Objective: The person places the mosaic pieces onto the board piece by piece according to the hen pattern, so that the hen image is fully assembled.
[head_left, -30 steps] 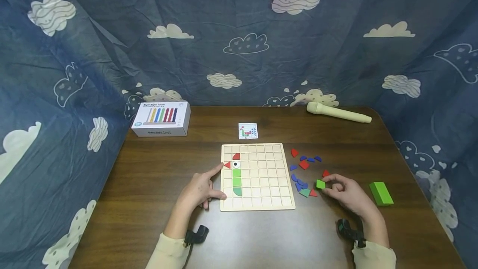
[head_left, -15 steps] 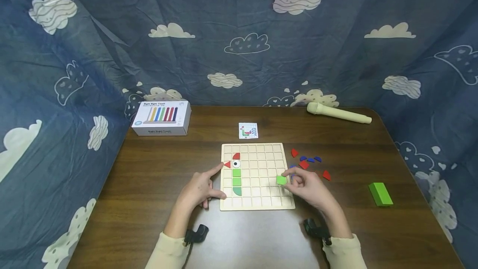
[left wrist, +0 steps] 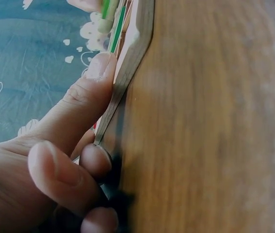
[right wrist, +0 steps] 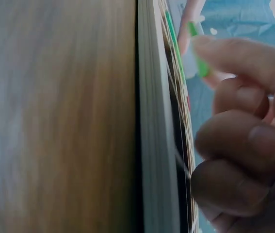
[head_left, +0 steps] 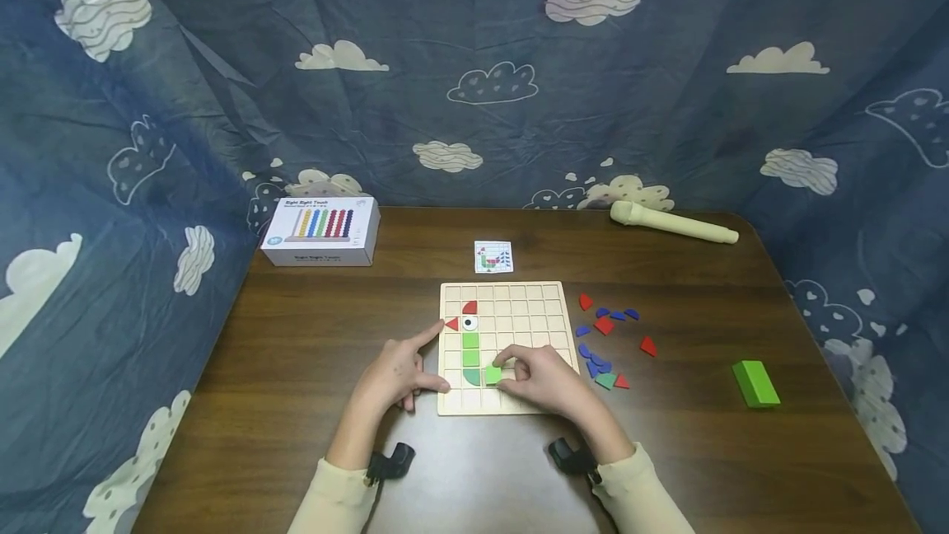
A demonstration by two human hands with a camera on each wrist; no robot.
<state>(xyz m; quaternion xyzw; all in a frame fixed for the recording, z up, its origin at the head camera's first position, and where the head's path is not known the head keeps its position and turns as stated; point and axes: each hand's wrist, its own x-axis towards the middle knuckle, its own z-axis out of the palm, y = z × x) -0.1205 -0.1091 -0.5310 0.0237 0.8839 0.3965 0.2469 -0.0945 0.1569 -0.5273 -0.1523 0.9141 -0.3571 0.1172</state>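
Observation:
My right hand pinches a light green square tile between thumb and index finger. It holds the tile low over the gridded wooden board, just right of a dark green quarter-round tile. In the right wrist view the green tile appears edge-on above the board, the other fingers curled. My left hand touches the board's left edge, index finger extended near a red triangle and thumb lower down. Above the quarter-round sit two green squares, an eye tile and a red quarter-round.
Right of the board lie several loose blue half-rounds, red pieces and a green piece. Further right is a green block. A pattern card, a white box and a cream microphone-shaped object lie at the back.
My right hand has carried the green square tile leftward from beside the loose pieces, across the board to the dark green quarter-round. My left hand has stayed at the board's edge.

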